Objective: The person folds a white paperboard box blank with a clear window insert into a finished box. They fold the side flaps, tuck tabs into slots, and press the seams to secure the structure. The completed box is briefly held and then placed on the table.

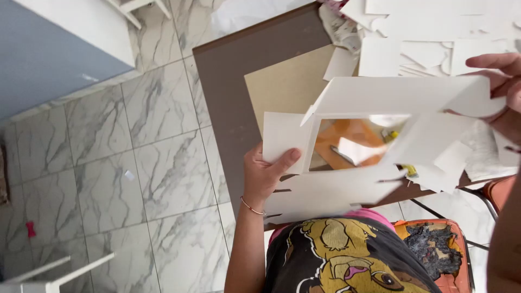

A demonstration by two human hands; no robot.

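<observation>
I hold a white cardboard model (pixel 374 97), made of flat sheets joined at angles with an open window in its middle. My left hand (pixel 266 173) grips its lower left sheet, thumb on top. My right hand (pixel 502 76) grips the upper right corner of the same piece, partly cut off by the frame edge. Through the window I see an orange shape (pixel 350 141) lying on the table below.
A brown table (pixel 233 81) carries a tan board (pixel 287 84) and several white cardboard scraps (pixel 429 32). A marble tiled floor (pixel 135 163) lies to the left. An orange worn chair seat (pixel 434 247) sits at the lower right, and white furniture legs (pixel 49 274) at the lower left.
</observation>
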